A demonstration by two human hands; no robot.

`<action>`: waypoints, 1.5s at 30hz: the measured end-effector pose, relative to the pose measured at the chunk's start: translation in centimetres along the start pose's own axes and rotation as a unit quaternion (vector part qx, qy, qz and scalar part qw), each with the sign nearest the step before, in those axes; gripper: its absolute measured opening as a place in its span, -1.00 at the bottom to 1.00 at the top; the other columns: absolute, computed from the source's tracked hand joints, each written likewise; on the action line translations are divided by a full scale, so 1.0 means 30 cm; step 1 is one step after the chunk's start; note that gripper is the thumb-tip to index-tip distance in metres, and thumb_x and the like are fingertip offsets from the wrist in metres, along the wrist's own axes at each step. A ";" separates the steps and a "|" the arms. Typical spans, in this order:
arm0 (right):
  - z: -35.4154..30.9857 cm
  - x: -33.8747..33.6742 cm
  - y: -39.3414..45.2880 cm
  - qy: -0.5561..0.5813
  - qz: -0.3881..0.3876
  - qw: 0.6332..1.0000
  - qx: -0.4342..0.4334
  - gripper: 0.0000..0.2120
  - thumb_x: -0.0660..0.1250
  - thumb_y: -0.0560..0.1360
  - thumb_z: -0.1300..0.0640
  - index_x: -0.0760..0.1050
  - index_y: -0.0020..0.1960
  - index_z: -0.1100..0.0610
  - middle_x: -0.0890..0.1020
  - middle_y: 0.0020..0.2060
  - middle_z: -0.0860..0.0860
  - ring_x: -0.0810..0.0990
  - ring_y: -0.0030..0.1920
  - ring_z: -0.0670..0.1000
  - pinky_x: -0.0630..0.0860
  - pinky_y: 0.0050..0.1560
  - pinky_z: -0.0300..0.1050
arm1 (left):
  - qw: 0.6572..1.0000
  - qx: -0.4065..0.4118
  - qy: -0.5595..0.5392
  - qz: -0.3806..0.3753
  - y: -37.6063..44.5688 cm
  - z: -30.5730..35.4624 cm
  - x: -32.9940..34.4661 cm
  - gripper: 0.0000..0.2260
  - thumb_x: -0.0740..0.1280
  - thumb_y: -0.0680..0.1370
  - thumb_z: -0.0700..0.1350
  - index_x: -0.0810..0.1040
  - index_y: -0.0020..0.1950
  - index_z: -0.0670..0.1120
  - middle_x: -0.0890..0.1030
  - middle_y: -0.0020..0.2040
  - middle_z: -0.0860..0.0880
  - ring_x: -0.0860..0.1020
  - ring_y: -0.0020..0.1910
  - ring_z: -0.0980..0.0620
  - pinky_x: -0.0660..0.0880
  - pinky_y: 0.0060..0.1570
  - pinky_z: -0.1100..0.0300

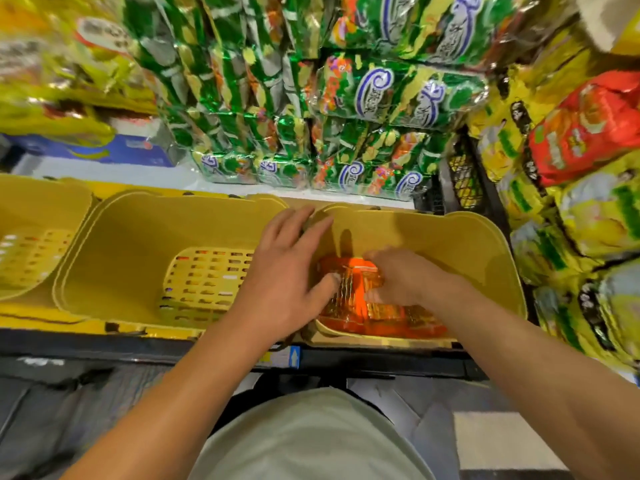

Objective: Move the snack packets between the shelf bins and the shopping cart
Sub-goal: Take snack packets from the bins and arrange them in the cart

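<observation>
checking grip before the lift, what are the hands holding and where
Both hands, left hand and right hand, hold the orange snack packets in the yellow bin by their upper end.

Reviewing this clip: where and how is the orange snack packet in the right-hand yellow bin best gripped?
Probably by its two short ends, from above. The orange snack packet lies flat on the floor of the yellow bin, whose walls block any sideways approach. The left hand and right hand already bracket it.
</observation>
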State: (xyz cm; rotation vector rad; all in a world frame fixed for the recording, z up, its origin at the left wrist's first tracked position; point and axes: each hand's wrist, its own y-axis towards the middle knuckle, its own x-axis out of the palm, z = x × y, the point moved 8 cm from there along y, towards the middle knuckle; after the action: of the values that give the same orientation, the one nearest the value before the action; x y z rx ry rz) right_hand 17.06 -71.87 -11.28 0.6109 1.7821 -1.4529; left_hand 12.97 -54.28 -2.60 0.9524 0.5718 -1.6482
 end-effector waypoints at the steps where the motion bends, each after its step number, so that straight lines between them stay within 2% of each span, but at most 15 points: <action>1: 0.003 0.011 0.022 -0.028 -0.015 0.999 -0.008 -0.20 0.43 0.50 -0.17 0.17 0.58 0.09 0.35 0.47 0.14 0.38 0.43 0.17 0.38 0.37 0.00 | 1.000 -0.012 0.011 -0.005 -0.004 -0.004 0.012 -0.28 0.17 0.44 0.24 0.30 0.55 -0.06 0.25 0.57 -0.12 0.12 0.53 -0.19 0.10 0.47 -0.06; 6: 0.005 0.061 0.076 -0.078 -0.049 0.995 -0.041 -0.10 0.48 0.47 -0.13 0.06 0.59 0.13 0.30 0.49 0.15 0.35 0.44 0.19 0.36 0.41 0.01 | 0.995 -0.068 0.052 -0.043 -0.022 -0.011 0.064 -0.22 0.17 0.45 0.28 0.14 0.61 -0.02 0.06 0.63 -0.02 -0.01 0.57 -0.13 0.03 0.52 -0.03; 10: 0.038 0.051 0.087 -0.121 -0.006 0.992 -0.023 -0.26 0.48 0.46 -0.12 0.25 0.46 0.18 0.42 0.37 0.14 0.41 0.37 0.18 0.44 0.33 0.02 | 0.993 -0.094 0.045 -0.045 -0.012 0.003 0.075 -0.22 0.19 0.44 0.25 0.11 0.62 0.01 0.02 0.64 0.02 -0.04 0.58 -0.10 0.02 0.52 -0.01; 13: 0.046 0.012 0.082 -0.130 0.031 0.990 -0.049 -0.53 0.43 0.51 -0.08 0.44 0.31 0.12 0.50 0.26 0.11 0.49 0.30 0.17 0.50 0.24 -0.01 | 0.994 -0.104 0.028 -0.026 0.005 0.004 0.066 -0.25 0.22 0.43 0.23 0.21 0.59 -0.01 0.11 0.62 -0.01 0.03 0.56 -0.12 0.08 0.50 -0.04; 18: 0.098 0.021 0.049 -0.011 -0.031 0.998 -0.051 -0.42 0.40 0.55 -0.04 0.34 0.49 0.15 0.44 0.42 0.13 0.41 0.40 0.15 0.39 0.30 -0.10 | 0.993 -0.116 0.014 0.000 0.037 0.018 0.062 -0.32 0.25 0.43 0.20 0.37 0.51 -0.04 0.28 0.54 -0.04 0.17 0.52 -0.13 0.13 0.47 0.01; 20: 0.122 -0.001 0.027 0.046 -0.021 0.997 -0.055 -0.53 0.41 0.55 0.00 0.44 0.38 0.17 0.53 0.31 0.12 0.48 0.31 0.14 0.39 0.12 -0.15 | 0.993 -0.111 0.014 0.043 0.043 0.031 0.042 -0.41 0.28 0.44 0.15 0.48 0.43 -0.06 0.41 0.46 -0.05 0.28 0.46 -0.11 0.19 0.43 0.06; 22: 0.144 -0.061 -0.007 0.130 0.027 0.988 -0.073 -0.75 0.44 0.54 0.05 0.54 0.15 0.14 0.60 0.07 0.07 0.54 0.11 0.10 0.36 -0.06 -0.15 | 0.985 -0.103 -0.022 0.137 0.038 0.052 -0.007 -0.59 0.32 0.45 0.05 0.60 0.25 -0.06 0.58 0.27 -0.02 0.43 0.32 -0.02 0.29 0.29 0.18; 23: 0.155 -0.102 -0.030 0.193 0.059 0.975 -0.089 -0.87 0.45 0.52 0.10 0.54 -0.01 0.10 0.61 -0.08 0.03 0.56 -0.01 0.07 0.35 -0.12 -0.14 | 0.977 -0.103 -0.049 0.182 0.030 0.062 -0.032 -0.67 0.32 0.46 0.01 0.63 0.17 -0.05 0.63 0.18 0.01 0.48 0.24 0.04 0.34 0.19 0.22; 26: 0.185 -0.207 -0.112 0.380 0.125 0.907 -0.127 -0.83 0.49 0.49 0.18 0.52 -0.19 0.08 0.60 -0.30 0.01 0.59 -0.23 0.03 0.46 -0.18 -0.05 | 0.957 -0.132 -0.124 0.228 0.022 0.073 -0.053 -0.78 0.34 0.47 0.00 0.65 0.08 0.05 0.65 0.05 0.14 0.52 0.08 0.19 0.44 -0.04 0.20; 28: 0.179 -0.248 -0.153 0.459 0.137 0.865 -0.150 -0.81 0.52 0.46 0.15 0.54 -0.13 0.20 0.63 -0.25 0.19 0.64 -0.20 0.20 0.54 -0.13 0.12 | 0.950 -0.146 -0.179 0.210 0.033 0.078 -0.041 -0.83 0.34 0.46 0.02 0.63 0.03 0.11 0.67 -0.01 0.17 0.57 0.00 0.21 0.51 -0.05 0.18; 30: 0.160 -0.274 -0.173 0.515 0.137 0.830 -0.168 -0.65 0.50 0.39 0.09 0.53 -0.02 0.34 0.62 -0.13 0.36 0.64 -0.10 0.34 0.57 -0.02 0.28 | 0.944 -0.147 -0.233 0.182 0.050 0.086 -0.026 -0.88 0.35 0.45 0.01 0.61 -0.03 0.14 0.68 -0.10 0.12 0.62 -0.09 0.17 0.56 -0.05 0.16; 34: 0.117 -0.301 -0.183 0.587 0.139 0.774 -0.194 -0.75 0.47 0.41 0.17 0.56 -0.01 0.31 0.65 -0.15 0.31 0.65 -0.15 0.19 0.59 0.00 0.26 | 0.925 -0.151 -0.325 0.125 0.068 0.094 0.007 -0.92 0.43 0.48 -0.09 0.63 -0.06 0.07 0.66 -0.20 -0.02 0.60 -0.22 0.09 0.51 -0.17 0.19; 37: 0.089 -0.301 -0.177 0.617 0.162 0.749 -0.180 -0.96 0.42 0.51 0.30 0.58 -0.07 0.20 0.68 -0.23 0.11 0.67 -0.21 0.09 0.63 -0.08 0.13 | 0.900 -0.151 -0.393 0.111 0.066 0.090 0.008 -0.85 0.43 0.52 -0.31 0.63 -0.04 -0.06 0.66 -0.22 0.02 0.59 -0.24 0.13 0.52 -0.21 0.26; 41: 0.081 -0.265 -0.145 0.676 0.179 0.705 -0.117 -0.89 0.38 0.55 0.28 0.60 -0.09 0.10 0.71 -0.21 0.07 0.69 -0.14 0.09 0.64 0.04 0.20 | 0.864 -0.180 -0.453 0.127 0.053 0.072 0.013 -0.83 0.40 0.51 -0.37 0.61 0.05 -0.19 0.68 -0.16 -0.03 0.63 -0.19 0.10 0.59 -0.19 0.22; 45: 0.071 -0.251 -0.133 0.681 0.174 0.703 -0.106 -0.86 0.40 0.54 0.26 0.62 -0.14 0.07 0.72 -0.20 0.08 0.70 -0.10 0.13 0.61 0.10 0.27 | 0.857 -0.207 -0.452 0.137 0.042 0.051 0.019 -0.83 0.39 0.53 -0.36 0.62 0.05 -0.16 0.70 -0.04 -0.20 0.65 -0.13 -0.02 0.62 -0.10 0.00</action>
State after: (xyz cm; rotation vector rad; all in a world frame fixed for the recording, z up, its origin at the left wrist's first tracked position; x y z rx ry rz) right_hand 19.16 -74.23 -3.08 2.1160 2.5349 -0.3250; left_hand 13.67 -56.13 -2.08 -0.1078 0.1068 -1.4227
